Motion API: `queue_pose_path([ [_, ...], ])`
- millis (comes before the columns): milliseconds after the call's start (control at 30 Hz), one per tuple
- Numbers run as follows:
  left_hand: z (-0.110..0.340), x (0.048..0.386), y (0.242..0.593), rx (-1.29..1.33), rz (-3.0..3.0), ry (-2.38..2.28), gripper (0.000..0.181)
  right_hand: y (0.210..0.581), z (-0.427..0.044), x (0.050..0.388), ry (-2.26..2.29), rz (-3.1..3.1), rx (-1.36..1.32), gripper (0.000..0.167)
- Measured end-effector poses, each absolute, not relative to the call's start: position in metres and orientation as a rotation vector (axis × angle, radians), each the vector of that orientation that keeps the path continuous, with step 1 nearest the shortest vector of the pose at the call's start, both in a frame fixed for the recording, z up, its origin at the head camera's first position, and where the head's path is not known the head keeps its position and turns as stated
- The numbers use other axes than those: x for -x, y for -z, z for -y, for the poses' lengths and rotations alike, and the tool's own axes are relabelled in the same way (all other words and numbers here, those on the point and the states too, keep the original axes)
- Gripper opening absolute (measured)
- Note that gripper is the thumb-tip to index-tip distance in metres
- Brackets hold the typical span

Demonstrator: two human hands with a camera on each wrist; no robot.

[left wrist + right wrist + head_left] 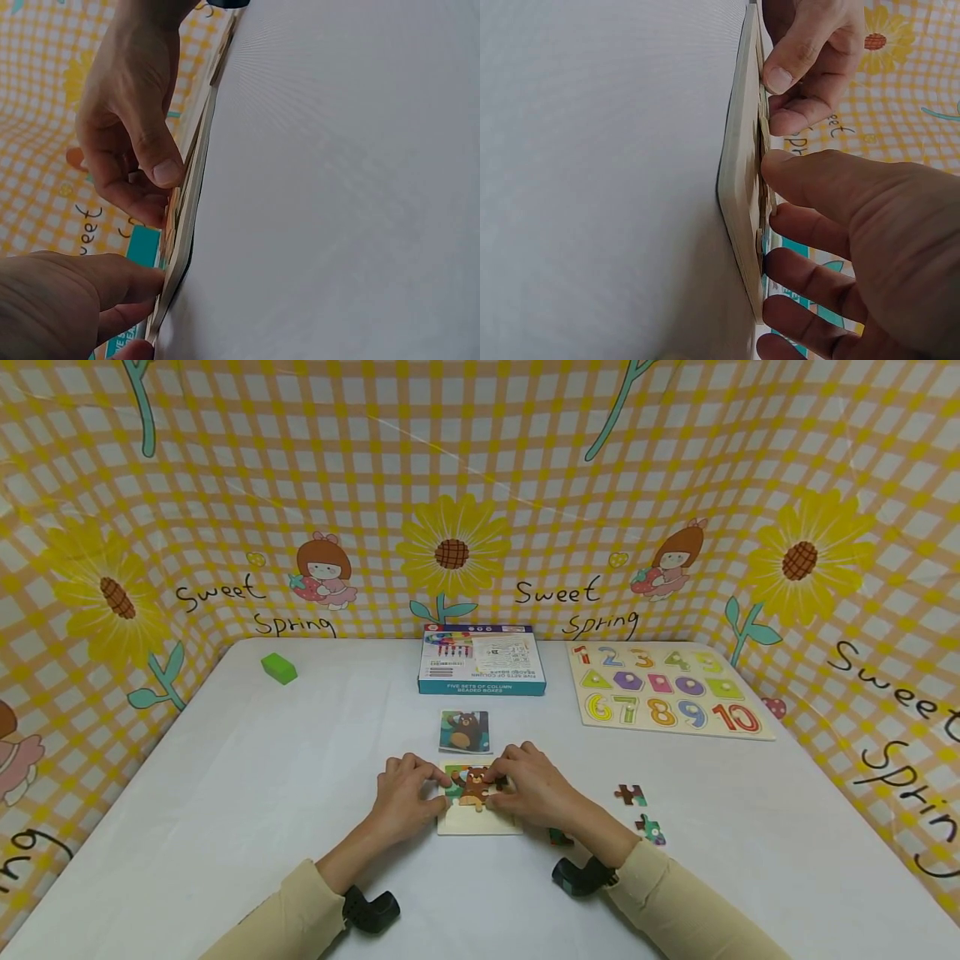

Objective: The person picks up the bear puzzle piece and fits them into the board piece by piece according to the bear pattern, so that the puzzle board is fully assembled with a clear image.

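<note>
Head view: your right hand point(536, 789) pinches the puzzle point(472, 785) at three o'clock; your left hand point(405, 797) touches it at nine, grip unclear; the card point(467, 732) lies at twelve.

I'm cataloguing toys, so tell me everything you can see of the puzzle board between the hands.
The puzzle board is pale, thin and rectangular, apparently wood, with a layered edge in the wrist views. It lies face up on the table, nearer than the bear card, partly filled: puzzle pieces across its upper part show a brown bear against green, while its near strip is bare. The left hand touches its left side; the right hand touches and partly hides its right.
</note>
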State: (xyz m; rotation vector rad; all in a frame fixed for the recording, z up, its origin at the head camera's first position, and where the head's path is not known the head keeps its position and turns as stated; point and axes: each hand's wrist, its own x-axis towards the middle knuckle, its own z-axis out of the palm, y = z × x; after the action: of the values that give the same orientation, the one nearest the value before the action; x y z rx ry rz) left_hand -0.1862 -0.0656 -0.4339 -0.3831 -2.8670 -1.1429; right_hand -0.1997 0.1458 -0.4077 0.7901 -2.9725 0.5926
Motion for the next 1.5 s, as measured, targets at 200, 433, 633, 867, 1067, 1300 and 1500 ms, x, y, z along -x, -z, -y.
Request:
queue_pose_path([
  [200, 0.063, 0.186, 0.434, 0.391, 2.840, 1.165, 0.012, 0.409, -0.146, 0.200, -0.592, 2.989, -0.775, 0.019],
  [433, 0.056, 0.188, 0.433, 0.442, 2.810, 1.172, 0.014, 0.409, -0.147, 0.201, -0.581, 2.972, -0.787, 0.020],
  [633, 0.049, 0.189, 0.434, 0.467, 2.821, 1.154, 0.015, 0.409, -0.147, 0.200, -0.591, 2.973, -0.780, 0.021],
  [867, 0.048, 0.188, 0.433, 0.471, 2.808, 1.169, 0.014, 0.409, -0.148, 0.200, -0.595, 2.954, -0.796, 0.022],
  [1067, 0.047, 0.189, 0.433, 0.473, 2.810, 1.145, 0.014, 0.410, -0.149, 0.200, -0.611, 2.948, -0.801, 0.022],
  [1300, 0.045, 0.189, 0.434, 0.456, 2.813, 1.094, 0.013, 0.409, -0.149, 0.200, -0.609, 2.939, -0.824, 0.022],
  [1500, 0.044, 0.189, 0.434, 0.456, 2.806, 1.100, 0.012, 0.409, -0.149, 0.200, -0.597, 2.932, -0.831, 0.022],
])
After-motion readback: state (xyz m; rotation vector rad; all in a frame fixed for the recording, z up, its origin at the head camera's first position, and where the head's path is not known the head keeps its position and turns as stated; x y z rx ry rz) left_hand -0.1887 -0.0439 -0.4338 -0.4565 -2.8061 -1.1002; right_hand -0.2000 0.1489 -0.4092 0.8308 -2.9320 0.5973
